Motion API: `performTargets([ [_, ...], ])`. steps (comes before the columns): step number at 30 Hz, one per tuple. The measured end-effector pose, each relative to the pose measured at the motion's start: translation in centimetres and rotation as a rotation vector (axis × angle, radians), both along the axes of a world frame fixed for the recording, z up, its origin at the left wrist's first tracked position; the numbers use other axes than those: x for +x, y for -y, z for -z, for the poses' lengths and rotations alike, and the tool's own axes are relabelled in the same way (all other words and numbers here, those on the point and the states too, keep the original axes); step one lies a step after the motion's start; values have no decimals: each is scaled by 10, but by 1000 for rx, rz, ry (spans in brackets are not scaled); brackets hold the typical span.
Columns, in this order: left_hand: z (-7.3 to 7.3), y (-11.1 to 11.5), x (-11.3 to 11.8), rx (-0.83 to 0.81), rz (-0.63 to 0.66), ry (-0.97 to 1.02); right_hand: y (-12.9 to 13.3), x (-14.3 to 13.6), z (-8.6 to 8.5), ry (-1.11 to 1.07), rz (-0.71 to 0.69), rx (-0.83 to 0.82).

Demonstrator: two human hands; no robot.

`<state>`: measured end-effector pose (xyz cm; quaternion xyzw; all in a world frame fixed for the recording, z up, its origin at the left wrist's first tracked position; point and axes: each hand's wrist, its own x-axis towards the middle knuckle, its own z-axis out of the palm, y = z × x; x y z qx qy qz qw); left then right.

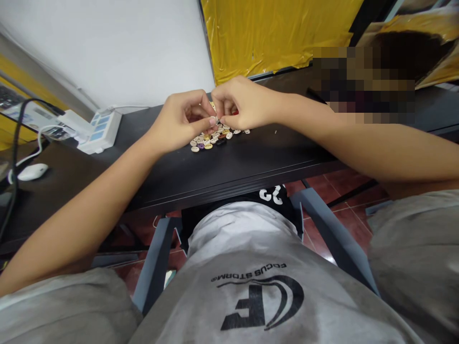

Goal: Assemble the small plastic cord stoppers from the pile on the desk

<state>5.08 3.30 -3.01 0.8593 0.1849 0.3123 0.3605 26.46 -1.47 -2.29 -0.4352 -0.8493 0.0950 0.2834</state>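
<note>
Both hands meet over a pile of small buttons (215, 137) in white, yellow, purple, brown and black on the dark table (236, 165). My left hand (184, 114) pinches a small pale button (213, 119) between thumb and index finger. Close beside it, my right hand (238, 105) is closed, thumb against fingertips, at the button's right side; what its fingertips hold is too small to make out. A bit of red shows beneath the right fingers. Part of the pile is hidden behind both hands.
A white power strip (102, 131) with plugs lies at the left, near a white mouse (33, 172) and a black cable (15, 143). Yellow sheeting (279, 33) hangs behind the table. A person's blurred head is at the upper right. Blue-grey chair arms flank my body.
</note>
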Motion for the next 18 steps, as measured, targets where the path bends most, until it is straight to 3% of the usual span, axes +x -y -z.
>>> performTargets([
  [5, 4, 3, 3, -10, -16, 50, 6, 0, -5, -65, 0, -73],
  [11, 4, 10, 11, -284, -183, 172, 5, 2, -1, -278, -20, -149],
  [14, 4, 9, 13, -213, -172, 264, 2, 0, 2, -417, -78, -142],
  [18, 5, 9, 15, -123, -197, 315, 2, -6, 2, -517, -48, -123],
])
